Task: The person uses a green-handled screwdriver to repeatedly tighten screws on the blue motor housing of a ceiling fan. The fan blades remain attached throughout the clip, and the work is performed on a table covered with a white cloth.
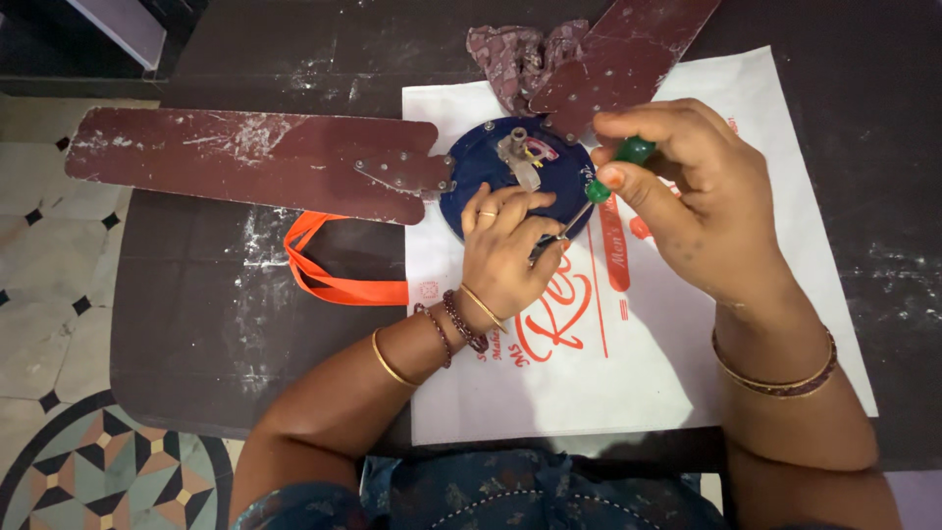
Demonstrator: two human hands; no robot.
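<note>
two blades (255, 162) crowd the hub (491, 162); bag (687, 373) lies bare near the table edge. right hand (702, 211) pinches a screwdriver (613, 167); left hand (505, 250) presses curled fingers on the hub.

Both bare forearms rise from the bottom edge toward frame centre. The left hand (502, 250) lies palm down with fingers curled, while the right hand (692, 201) is pinched closed, wrist bent leftward.

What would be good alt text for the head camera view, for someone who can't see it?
A person's right hand holds a green-handled screwdriver to the blue motor hub of a ceiling fan, steadied by the left hand. The fan's dark red blades lie over a white bag on a dark table.
</note>
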